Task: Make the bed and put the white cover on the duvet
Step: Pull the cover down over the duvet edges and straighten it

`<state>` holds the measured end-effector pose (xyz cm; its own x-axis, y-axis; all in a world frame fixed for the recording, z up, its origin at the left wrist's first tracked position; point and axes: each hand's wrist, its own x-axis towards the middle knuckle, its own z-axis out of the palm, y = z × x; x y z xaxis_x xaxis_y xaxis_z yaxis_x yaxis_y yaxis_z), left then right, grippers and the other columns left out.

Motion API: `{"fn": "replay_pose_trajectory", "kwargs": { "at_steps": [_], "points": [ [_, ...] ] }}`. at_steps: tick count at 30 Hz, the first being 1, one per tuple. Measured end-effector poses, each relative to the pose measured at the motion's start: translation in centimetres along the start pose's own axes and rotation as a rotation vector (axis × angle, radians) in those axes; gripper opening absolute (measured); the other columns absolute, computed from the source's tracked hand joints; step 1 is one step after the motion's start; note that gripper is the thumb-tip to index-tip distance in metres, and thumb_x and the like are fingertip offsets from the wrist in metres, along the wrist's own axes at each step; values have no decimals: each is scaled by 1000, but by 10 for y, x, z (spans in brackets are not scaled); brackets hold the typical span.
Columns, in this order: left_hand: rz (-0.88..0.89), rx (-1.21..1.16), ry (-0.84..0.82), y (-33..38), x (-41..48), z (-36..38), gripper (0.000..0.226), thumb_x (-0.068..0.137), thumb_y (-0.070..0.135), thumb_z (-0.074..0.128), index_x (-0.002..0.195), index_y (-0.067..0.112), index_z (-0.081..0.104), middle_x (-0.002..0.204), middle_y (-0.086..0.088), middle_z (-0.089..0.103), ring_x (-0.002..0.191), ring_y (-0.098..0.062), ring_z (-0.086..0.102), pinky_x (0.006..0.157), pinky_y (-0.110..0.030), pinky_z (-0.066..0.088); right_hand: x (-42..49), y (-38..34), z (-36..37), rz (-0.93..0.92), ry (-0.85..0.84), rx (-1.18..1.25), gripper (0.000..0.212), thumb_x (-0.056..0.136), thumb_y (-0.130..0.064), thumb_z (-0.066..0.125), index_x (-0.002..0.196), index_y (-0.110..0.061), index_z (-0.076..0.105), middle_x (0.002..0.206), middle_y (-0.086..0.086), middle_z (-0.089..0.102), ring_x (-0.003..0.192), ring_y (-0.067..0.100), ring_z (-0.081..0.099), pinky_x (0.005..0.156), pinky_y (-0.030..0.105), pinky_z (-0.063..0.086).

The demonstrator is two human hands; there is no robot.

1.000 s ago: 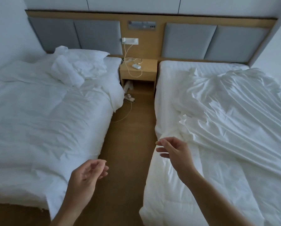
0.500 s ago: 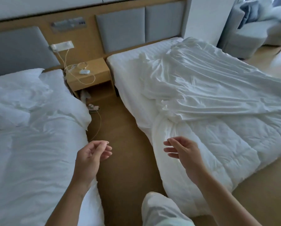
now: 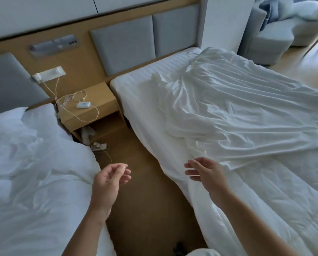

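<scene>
Head view: a room with two beds set side by side against a wood wall with grey padded headboard panels (image 3: pixel 125 47). A wooden nightstand (image 3: pixel 106 100) stands between the beds, with a small white device (image 3: pixel 83 104) and looped cables on top. A power strip (image 3: pixel 98 145) lies on the brown floor (image 3: pixel 145 191) below it. A grey armchair (image 3: pixel 270 39) stands past the far right corner.

On the right bed (image 3: pixel 136 93), the white cover (image 3: pixel 246 111) lies crumpled over the striped sheet. Its long folds run from the head end out toward the far right side, and its near hem overlaps the duvet (image 3: pixel 265 200). The quilted duvet fills the foot half and hangs over the aisle-side edge toward the floor. The left bed (image 3: pixel 34 172) carries rumpled white bedding that also spills over its aisle edge.

The floor strip between the beds is narrow, pinched by both overhangs. The left hand (image 3: pixel 106 182) hovers over this aisle, its fingers loosely curled and holding nothing. The right hand (image 3: pixel 206 174) is spread and relaxed at the bed's aisle edge, where cover meets duvet, and grips nothing. Whether it touches the cloth cannot be told.
</scene>
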<state>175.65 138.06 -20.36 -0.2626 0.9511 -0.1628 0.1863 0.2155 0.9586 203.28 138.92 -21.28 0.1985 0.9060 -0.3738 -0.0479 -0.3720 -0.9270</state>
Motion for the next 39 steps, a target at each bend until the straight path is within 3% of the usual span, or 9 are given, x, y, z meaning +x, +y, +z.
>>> {"fn": "replay_pose_trajectory", "kwargs": {
  "at_steps": [6, 12, 20, 22, 25, 30, 32, 35, 39],
  "points": [
    [-40, 35, -99, 10, 133, 9, 15, 100, 19, 61, 97, 11, 73, 88, -5, 75, 87, -22, 73, 78, -31, 61, 86, -29, 63, -25, -6, -91, 14, 99, -16, 62, 95, -8, 73, 83, 1, 76, 79, 21, 73, 73, 28, 59],
    [16, 67, -285, 20, 301, 34, 12, 98, 20, 64, 98, 11, 73, 87, -3, 75, 85, -19, 73, 76, -27, 61, 192, -42, 115, 34, 72, -145, 11, 97, -18, 65, 94, -9, 71, 87, 7, 75, 77, 20, 73, 72, 39, 64],
    [-12, 355, -604, 8, 477, 115, 14, 97, 30, 67, 95, 18, 73, 83, 2, 74, 75, -7, 71, 82, -36, 61, 332, -59, 176, 13, 154, -519, 12, 91, -29, 72, 87, -39, 67, 77, -14, 71, 71, 2, 68, 68, 26, 59],
    [0, 423, -627, 4, 518, 147, 15, 96, 32, 68, 96, 18, 73, 85, 3, 73, 76, -7, 70, 82, -36, 61, 380, -67, 182, -4, 153, -604, 9, 94, -28, 68, 97, -36, 68, 84, -17, 68, 74, 0, 64, 69, 20, 55],
    [-9, 479, -615, -8, 577, 201, 17, 97, 34, 67, 99, 18, 72, 91, 3, 73, 87, -14, 70, 86, -38, 60, 475, -65, 179, -58, 226, -679, 20, 94, -29, 68, 113, -23, 70, 101, -10, 67, 84, 4, 63, 80, 30, 57],
    [-20, 584, -550, -63, 662, 286, 16, 98, 29, 65, 106, 17, 73, 100, 2, 71, 92, -15, 66, 85, -28, 54, 649, -17, 154, 66, 301, -948, 65, 87, -43, 72, 144, -25, 46, 145, 8, 41, 132, 30, 43, 104, 43, 44],
    [-15, 648, -550, -99, 689, 316, 18, 98, 29, 64, 111, 19, 72, 110, 2, 72, 95, -15, 66, 84, -25, 50, 693, 27, 134, 94, 277, -1083, 55, 85, -35, 74, 134, -23, 52, 133, 11, 50, 122, 35, 51, 96, 45, 46],
    [15, 734, -545, -149, 726, 355, 35, 96, 30, 65, 128, 17, 64, 129, -6, 62, 114, -23, 62, 98, -29, 46, 712, 88, 106, -17, 315, -1017, 12, 79, -3, 67, 83, -14, 65, 82, 10, 60, 77, 38, 62, 63, 37, 39],
    [-104, 613, -422, -180, 769, 408, 59, 89, 34, 75, 139, 11, 54, 133, -13, 58, 121, -31, 59, 102, -34, 45, 694, 107, 82, -52, 419, -816, 16, 84, -2, 72, 76, -15, 67, 76, -2, 59, 64, 22, 54, 57, 28, 39]
  ]
}}
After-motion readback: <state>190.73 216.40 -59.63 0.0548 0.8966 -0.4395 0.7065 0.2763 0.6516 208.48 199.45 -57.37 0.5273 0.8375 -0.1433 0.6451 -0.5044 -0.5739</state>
